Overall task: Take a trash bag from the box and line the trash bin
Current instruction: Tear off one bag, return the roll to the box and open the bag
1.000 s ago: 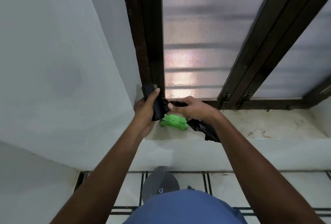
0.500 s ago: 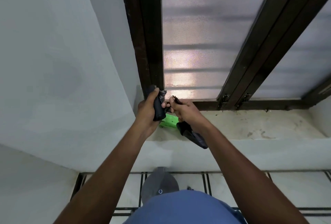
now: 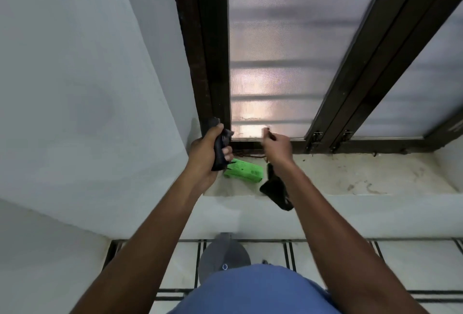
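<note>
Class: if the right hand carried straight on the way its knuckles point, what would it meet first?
Most likely the frosted window pane just above the dark bottom frame; the right hand already looks close, though depth is unclear.

No text legible anywhere; the green box (image 3: pixel 243 171) on the window ledge (image 3: pixel 350 175) carries small dark print and what looks like a barcode on its top face, too blurred and tiny to read; a small round mark on the grey object (image 3: pixel 224 256) near bottom centre, no letters discernible.
</note>
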Demonstrator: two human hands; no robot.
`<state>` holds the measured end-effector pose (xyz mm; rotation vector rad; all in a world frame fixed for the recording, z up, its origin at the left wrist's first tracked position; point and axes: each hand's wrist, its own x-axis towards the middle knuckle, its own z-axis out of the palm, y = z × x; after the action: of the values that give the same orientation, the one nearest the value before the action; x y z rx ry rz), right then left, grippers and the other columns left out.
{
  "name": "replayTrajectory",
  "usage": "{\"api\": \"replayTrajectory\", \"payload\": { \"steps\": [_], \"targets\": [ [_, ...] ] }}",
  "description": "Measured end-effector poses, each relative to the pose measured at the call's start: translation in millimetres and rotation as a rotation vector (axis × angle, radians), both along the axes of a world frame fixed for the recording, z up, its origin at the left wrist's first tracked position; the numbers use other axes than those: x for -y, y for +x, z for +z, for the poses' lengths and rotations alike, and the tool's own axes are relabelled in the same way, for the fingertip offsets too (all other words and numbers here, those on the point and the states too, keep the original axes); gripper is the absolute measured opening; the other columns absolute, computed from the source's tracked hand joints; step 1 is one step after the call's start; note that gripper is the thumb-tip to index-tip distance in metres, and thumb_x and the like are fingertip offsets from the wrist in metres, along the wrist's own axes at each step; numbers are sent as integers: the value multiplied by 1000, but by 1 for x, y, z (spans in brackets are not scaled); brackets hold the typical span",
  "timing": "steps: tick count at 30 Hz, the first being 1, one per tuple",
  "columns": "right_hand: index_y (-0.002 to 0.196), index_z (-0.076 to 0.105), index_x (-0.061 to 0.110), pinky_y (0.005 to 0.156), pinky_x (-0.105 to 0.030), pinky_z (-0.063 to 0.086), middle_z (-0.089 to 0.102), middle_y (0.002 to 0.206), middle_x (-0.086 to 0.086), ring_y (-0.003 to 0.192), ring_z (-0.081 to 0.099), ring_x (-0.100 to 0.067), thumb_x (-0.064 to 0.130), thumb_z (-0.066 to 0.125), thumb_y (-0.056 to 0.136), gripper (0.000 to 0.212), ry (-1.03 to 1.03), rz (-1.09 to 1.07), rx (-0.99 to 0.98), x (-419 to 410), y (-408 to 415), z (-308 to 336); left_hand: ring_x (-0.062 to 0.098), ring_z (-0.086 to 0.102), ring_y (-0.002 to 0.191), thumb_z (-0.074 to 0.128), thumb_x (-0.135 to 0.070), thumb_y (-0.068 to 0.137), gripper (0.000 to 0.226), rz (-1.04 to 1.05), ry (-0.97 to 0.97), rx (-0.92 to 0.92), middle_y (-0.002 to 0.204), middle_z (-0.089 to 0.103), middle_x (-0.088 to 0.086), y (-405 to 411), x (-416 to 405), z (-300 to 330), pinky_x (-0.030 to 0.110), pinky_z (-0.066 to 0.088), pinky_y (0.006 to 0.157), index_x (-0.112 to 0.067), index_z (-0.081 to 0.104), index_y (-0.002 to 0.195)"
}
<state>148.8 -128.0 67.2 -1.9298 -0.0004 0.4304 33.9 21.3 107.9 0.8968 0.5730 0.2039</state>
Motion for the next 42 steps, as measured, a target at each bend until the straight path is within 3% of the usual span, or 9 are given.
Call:
{"api": "replayTrajectory", "payload": {
  "steps": [7, 12, 18, 20, 23, 26, 30, 35, 42],
  "targets": [
    [110, 75, 15, 81, -33, 45, 64, 94, 6, 87, 58, -11, 62, 52, 112, 52, 98, 94, -27, 26, 26, 1, 17, 56, 56, 79, -33, 97, 54, 58, 47, -45, 74, 62, 7, 3, -4, -18, 32, 52, 57, 8, 68, 130],
    [114, 63, 13, 79, -39, 42, 59, 100, -2, 96, 54, -24, 19, 64, 86, 28, 256, 5, -80, 26, 27, 1, 22, 58, 61, 89, -43, 80, 79, 17, 59, -94, 73, 57, 10, 0, -5, -38, 34, 55, 58, 9, 65, 135],
    [146, 58, 18, 83, -26, 62, 69, 143, -3, 96, 72, 4, -2, 59, 100, 51, 103, 100, 112, 43, 32, -24, 24, 62, 67, 78, -31, 98, 30, -23, -15, -85, 79, 61, 14, 1, 8, -39, 34, 61, 64, -5, 68, 109],
    [162, 52, 26, 93, -31, 60, 61, 154, -12, 116, 73, -8, 1, 61, 97, 69, -44, 199, 133, 50, 31, -31, 26, 70, 79, 76, -29, 100, 29, -17, -27, -76, 94, 70, 15, 3, 16, -38, 38, 62, 74, -6, 71, 118],
    [172, 36, 37, 132, -59, 27, 9, 185, -17, 169, 9, -40, 15, 65, 96, 85, -311, 278, 67, 57, 32, -40, 27, 71, 102, 79, -33, 98, 36, -30, -12, -78, 114, 75, 13, 7, 26, -41, 50, 59, 100, -13, 75, 129],
    [172, 32, 17, 133, -56, 24, 15, 180, -19, 165, 12, -44, 23, 64, 96, 82, -386, 164, 134, 63, 26, -45, 26, 72, 118, 77, -35, 100, 35, -73, 52, -79, 127, 79, 7, 11, 36, -42, 47, 57, 107, -21, 77, 131],
    [136, 61, 21, 115, -49, 50, 56, 141, -2, 135, 52, -22, 42, 69, 94, 48, -20, 98, 295, 72, -1, -33, 25, 72, 123, 72, -36, 104, 44, -143, 66, -37, 129, 78, 6, 16, 51, -41, 41, 55, 108, -15, 71, 143],
    [144, 56, 38, 101, -24, 58, 65, 141, 12, 125, 67, -2, 60, 94, 81, 77, 149, 439, 80, 85, -14, -22, 30, 72, 129, 76, -29, 103, 46, -121, 98, 11, 137, 76, 13, 22, 68, -38, 43, 61, 101, -13, 67, 145],
    [136, 63, 28, 95, -60, 67, 75, 127, -6, 110, 81, -33, 18, 99, 84, 63, 323, 467, -86, 89, 1, -18, 28, 77, 121, 90, -31, 87, 57, -24, 244, -81, 142, 70, 10, 10, 62, -38, 43, 66, 93, -22, 65, 138]
  ]
}}
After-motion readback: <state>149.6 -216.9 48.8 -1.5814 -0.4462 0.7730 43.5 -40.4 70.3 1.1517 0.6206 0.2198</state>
